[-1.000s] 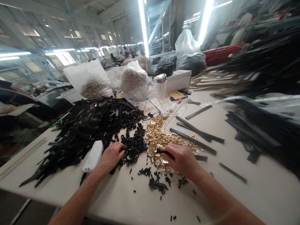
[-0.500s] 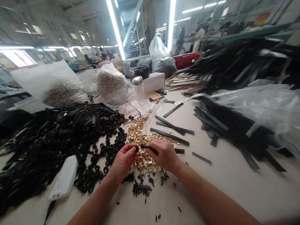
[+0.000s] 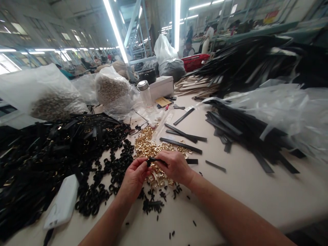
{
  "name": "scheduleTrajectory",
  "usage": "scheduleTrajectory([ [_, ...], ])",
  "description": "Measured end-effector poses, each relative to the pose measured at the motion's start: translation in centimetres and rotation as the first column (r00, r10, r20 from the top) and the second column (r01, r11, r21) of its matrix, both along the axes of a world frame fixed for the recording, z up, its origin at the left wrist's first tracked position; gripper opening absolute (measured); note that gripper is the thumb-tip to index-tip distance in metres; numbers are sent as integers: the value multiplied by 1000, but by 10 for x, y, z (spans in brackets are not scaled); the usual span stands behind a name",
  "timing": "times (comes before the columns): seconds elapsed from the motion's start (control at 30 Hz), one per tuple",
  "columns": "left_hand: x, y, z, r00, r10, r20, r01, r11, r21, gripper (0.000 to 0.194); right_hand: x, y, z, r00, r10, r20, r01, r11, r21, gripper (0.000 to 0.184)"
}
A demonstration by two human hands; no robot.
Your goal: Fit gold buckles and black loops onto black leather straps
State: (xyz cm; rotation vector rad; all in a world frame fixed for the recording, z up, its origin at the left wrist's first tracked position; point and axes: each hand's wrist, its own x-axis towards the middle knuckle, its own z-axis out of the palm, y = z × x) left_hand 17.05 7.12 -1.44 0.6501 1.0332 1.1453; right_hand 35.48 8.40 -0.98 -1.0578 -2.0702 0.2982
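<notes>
My left hand (image 3: 134,176) pinches a small black loop (image 3: 148,162) between thumb and fingertips. In my right hand (image 3: 178,167) is a narrow black strap (image 3: 156,160), its end pointing left and meeting the loop; whether it passes through I cannot tell. Right beneath both hands spreads a heap of gold-coloured metal buckles (image 3: 146,143). Many black loops (image 3: 97,196) lie to the left of my left hand. Several loose black strips (image 3: 181,145) rest beyond my right hand, and small black scraps (image 3: 152,205) are scattered nearer to me.
A large pile of black straps with buckles (image 3: 51,147) covers the left side, with a white power bank (image 3: 63,201) before it. Eyeglasses (image 3: 138,128), a glass bottle (image 3: 145,94) and filled plastic bags (image 3: 112,85) stand further back. Black strips (image 3: 246,133) are heaped at right.
The black strap in my right hand has moved left and now meets the loop in my left hand; before, a gap lay between them. The view has shifted slightly.
</notes>
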Motion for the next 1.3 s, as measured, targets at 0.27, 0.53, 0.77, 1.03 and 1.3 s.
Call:
scheduleTrajectory([
  [0.27,0,3,1,997,29,-71,-28,999,16,36,-2,-1,-4,998,27,55,-29,999,41,24],
  [0.53,-11,4,4,986,-109,-125,108,994,-16,31,1,0,3,984,107,146,-121,988,94,29],
  [0.77,-11,2,3,967,-100,-235,116,992,58,29,-1,-1,1,981,68,181,-88,991,102,26],
  [1.03,-12,0,2,904,-123,-410,185,976,114,26,-3,0,-5,973,81,214,-97,993,61,22],
  [1.3,-6,-2,-3,939,-20,-343,88,979,184,26,-6,-2,-7,994,42,106,-45,999,21,25],
])
